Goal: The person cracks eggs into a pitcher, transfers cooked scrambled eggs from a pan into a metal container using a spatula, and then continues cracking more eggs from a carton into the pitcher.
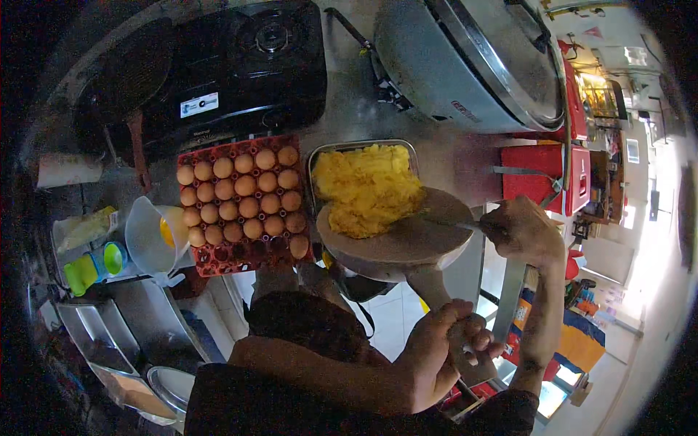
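Observation:
My left hand (439,349) grips the handle (428,286) of a frying pan (381,250), which is tilted over the near edge of a rectangular metal tray (361,144). Yellow scrambled egg (368,182) fills the tray and spreads in one mass down onto the pan's surface. My right hand (518,231), to the right of the pan, is closed around a thin utensil (455,222). The utensil reaches across the pan towards the egg; its tip is too blurred to name.
Left of the tray sits a red egg carton (218,264) with many brown eggs (245,185). Beyond are a black gas stove (245,82) and a large lidded cooker (447,71). A plastic jug (150,240) holding yolk stands at left; a red cooler (531,169) is at right.

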A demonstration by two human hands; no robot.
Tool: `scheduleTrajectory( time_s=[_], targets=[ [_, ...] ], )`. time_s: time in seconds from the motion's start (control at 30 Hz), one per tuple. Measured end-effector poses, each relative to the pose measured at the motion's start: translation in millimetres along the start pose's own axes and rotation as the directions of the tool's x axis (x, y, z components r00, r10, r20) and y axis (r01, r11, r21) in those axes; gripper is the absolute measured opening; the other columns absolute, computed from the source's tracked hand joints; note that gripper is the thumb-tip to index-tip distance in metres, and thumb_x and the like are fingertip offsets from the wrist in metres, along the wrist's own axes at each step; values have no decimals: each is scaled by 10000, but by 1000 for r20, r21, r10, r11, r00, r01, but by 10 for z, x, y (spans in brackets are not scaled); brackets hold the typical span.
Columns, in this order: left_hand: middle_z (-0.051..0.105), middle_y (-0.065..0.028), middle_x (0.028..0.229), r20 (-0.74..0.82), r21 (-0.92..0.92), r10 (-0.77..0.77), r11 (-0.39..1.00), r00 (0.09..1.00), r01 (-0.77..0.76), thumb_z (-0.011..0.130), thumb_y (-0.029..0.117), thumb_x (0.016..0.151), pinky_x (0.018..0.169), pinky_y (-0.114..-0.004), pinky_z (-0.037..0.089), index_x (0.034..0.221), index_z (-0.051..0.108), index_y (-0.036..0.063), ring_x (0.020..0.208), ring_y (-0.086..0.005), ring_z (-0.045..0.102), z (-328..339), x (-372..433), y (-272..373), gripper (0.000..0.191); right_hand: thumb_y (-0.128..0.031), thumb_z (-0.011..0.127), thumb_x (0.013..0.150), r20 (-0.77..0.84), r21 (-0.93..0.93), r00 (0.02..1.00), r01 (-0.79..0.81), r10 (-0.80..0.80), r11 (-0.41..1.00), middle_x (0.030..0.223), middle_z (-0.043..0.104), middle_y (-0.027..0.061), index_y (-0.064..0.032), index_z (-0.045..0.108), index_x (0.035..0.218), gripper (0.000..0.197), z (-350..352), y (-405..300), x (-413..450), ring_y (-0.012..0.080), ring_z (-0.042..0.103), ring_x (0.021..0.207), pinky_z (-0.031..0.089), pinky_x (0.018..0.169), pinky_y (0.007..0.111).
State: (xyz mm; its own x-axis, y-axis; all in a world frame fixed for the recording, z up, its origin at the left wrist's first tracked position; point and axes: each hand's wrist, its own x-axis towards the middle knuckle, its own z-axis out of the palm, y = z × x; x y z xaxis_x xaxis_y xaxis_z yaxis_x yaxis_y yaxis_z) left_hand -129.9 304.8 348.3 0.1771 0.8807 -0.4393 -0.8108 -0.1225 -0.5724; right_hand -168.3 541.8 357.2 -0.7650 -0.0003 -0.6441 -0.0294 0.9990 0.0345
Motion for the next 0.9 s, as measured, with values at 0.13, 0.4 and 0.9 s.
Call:
scheduleTrajectory(
  time_s=[0.13,0.4,0.9],
  targets=[
    [561,-37,667,93,-56,6,998,996,-1,452,401,986,622,-300,492,751,555,81,747,-237,651,-23,-31,-62,410,-114,632,702,-72,-51,997,36,-40,998,654,612,173,-76,713,778,117,148,21,47,352,619,618,483,596,450],
    [570,-43,671,83,-74,23,997,996,-17,430,393,996,622,-301,502,794,559,75,746,-238,655,-59,-36,-102,399,-160,589,734,60,8,989,133,-133,991,724,631,185,-44,681,787,157,99,-34,72,381,617,683,498,614,456],
    [562,-49,647,87,-5,34,999,996,-34,483,366,969,576,-262,471,800,545,86,712,-238,650,-201,-61,-212,332,-121,564,722,-49,-172,980,-201,195,964,860,617,158,-22,621,810,145,-64,32,86,348,589,881,479,789,458]
  ],
)
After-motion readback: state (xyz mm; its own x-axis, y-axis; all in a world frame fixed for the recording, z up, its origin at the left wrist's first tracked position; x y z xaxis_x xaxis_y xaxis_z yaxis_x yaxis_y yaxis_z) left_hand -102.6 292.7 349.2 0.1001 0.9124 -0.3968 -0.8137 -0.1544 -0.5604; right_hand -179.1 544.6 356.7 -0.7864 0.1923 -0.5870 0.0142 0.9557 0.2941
